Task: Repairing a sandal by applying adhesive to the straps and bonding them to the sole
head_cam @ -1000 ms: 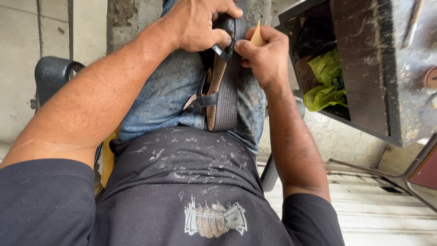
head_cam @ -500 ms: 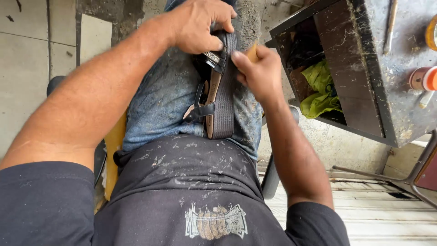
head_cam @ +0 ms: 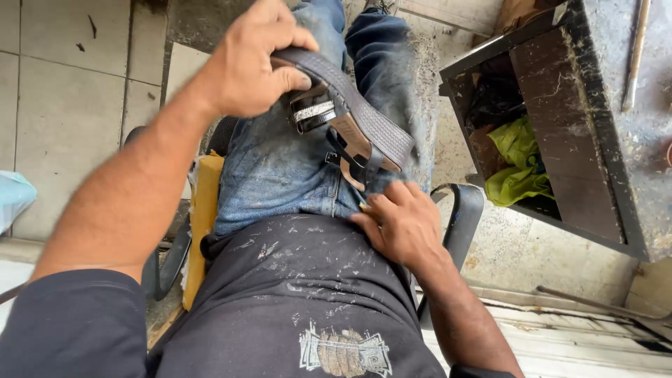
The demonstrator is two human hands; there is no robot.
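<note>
The person sits on a chair [head_cam: 458, 217] and looks down at their own lap. The left hand [head_cam: 248, 66] is up high over the left knee. Its fingers are curled shut around one end of a dark sandal [head_cam: 350, 126], with the thumb pressing on the side. The left arm comes in long and slanted from the bottom left corner.

The sandal is tipped, with its ridged gray sole facing up and to the right. Its straps and a shiny silver buckle [head_cam: 313, 112] hang under it, close to the blue jeans [head_cam: 280, 168]. The low end of the sandal is near the right thigh.

The right hand [head_cam: 402, 227] lies lower down, just under the sandal. It rests on the lap where the jeans meet the dark shirt [head_cam: 294, 280]. Its fingers are bent and loose, and it does not grip anything that shows. It is just beside the sandal's low end but I cannot tell if it touches.

To the right stands a dark desk [head_cam: 609, 147] with an open shelf. A yellow-green cloth [head_cam: 518, 168] is stuffed inside. There is a gap of gray floor between the knee and the desk. To the left lies tiled floor [head_cam: 63, 105].
</note>
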